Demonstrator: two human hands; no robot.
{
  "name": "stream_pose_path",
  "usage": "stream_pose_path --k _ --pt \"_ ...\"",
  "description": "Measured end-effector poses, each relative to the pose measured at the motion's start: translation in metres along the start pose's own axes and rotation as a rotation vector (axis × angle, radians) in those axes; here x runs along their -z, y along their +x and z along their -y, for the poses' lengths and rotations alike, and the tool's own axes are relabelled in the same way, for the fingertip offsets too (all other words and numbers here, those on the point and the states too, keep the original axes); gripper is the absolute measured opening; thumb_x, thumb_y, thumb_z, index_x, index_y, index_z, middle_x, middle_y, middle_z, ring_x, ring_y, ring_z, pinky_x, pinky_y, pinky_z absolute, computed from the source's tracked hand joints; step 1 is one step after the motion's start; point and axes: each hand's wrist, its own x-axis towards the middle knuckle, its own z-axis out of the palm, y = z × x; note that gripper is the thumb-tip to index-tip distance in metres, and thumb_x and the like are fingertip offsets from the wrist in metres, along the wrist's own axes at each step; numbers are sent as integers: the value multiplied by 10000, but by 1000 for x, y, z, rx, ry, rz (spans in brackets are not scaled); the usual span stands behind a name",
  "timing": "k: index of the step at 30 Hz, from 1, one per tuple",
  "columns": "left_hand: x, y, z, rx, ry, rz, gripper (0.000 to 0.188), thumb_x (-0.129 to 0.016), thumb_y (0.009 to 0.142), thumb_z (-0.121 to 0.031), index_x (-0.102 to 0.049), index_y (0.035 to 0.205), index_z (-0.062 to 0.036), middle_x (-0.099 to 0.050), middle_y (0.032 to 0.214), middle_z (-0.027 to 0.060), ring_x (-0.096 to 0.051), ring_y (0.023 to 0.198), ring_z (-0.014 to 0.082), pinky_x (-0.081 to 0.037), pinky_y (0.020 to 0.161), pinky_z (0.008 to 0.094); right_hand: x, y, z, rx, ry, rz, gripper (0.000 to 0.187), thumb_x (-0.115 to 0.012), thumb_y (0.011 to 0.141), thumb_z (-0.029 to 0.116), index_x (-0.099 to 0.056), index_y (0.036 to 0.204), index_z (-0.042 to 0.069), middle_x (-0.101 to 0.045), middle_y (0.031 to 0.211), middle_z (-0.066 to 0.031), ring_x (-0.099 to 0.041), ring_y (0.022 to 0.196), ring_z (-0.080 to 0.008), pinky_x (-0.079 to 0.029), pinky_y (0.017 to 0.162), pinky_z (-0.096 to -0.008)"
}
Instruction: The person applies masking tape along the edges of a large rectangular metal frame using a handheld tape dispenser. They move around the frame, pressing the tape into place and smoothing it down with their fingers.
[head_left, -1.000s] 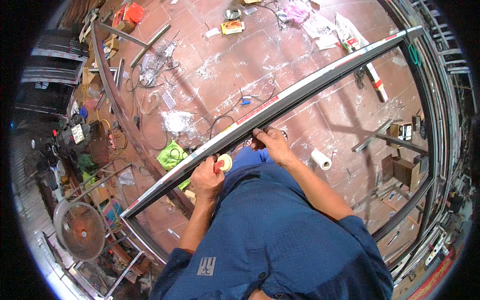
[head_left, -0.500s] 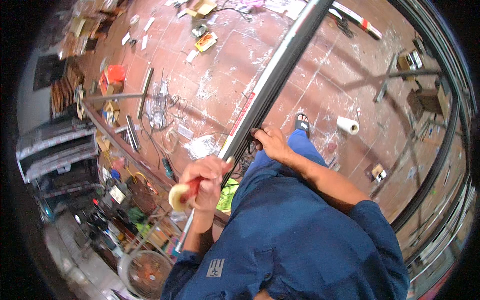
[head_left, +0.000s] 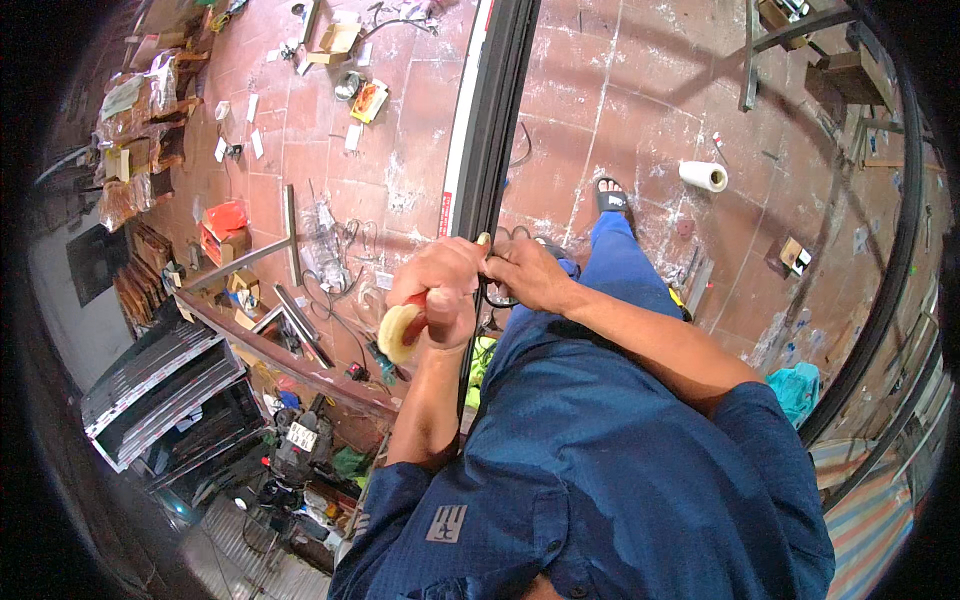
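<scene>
Here, close in front of the dark blue shirt (head_left: 640, 430): a red-and-cream hand tool (head_left: 402, 333) slanting through the left grip (head_left: 437, 290), rounded cream end jutting out below and to the left, pale tip showing past the knuckles, near the other hand. Left grip clenched firmly round the red part, fingers wrapped well over. Just beside, right grip (head_left: 530, 272), with fingers curled and bunched at the edge of a long black frame bar (head_left: 492, 130); impossible to tell whether pinching the thin black strand (head_left: 487, 296) looping beneath. Along the left edge of the bar, a white strip (head_left: 467, 110) marked with red.

Lower down, on the reddish tiled floor (head_left: 560, 110), a sandalled foot (head_left: 612, 195) in blue trousers (head_left: 630, 265) and, to the right, a white roll (head_left: 703, 176) lying on its side. Across to the left, an orange-red bag (head_left: 225, 220). Farther off, a round metal bowl (head_left: 349, 86) next to a yellow packet (head_left: 369, 102), then an open cardboard box (head_left: 336, 43).
</scene>
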Motion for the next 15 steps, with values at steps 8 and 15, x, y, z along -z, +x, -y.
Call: stream_pose_path --k 8,15 --pt "3 -5 0 29 17 70 563 -656 993 -525 -471 714 -73 -492 654 51 -483 596 210 -459 629 396 7 -2 10 -142 65 104 390 -591 942 352 -688 898 -22 -677 827 -286 -687 820 -457 -516 729 -543" --pt "-2 -5 2 74 53 68 571 -666 987 -523 -451 703 -76 -472 637 46 -464 586 207 -426 609 389 8 -4 8 -108 69 148 373 -589 946 363 -713 963 11 -694 857 -257 -694 862 -439 -522 751 -524"
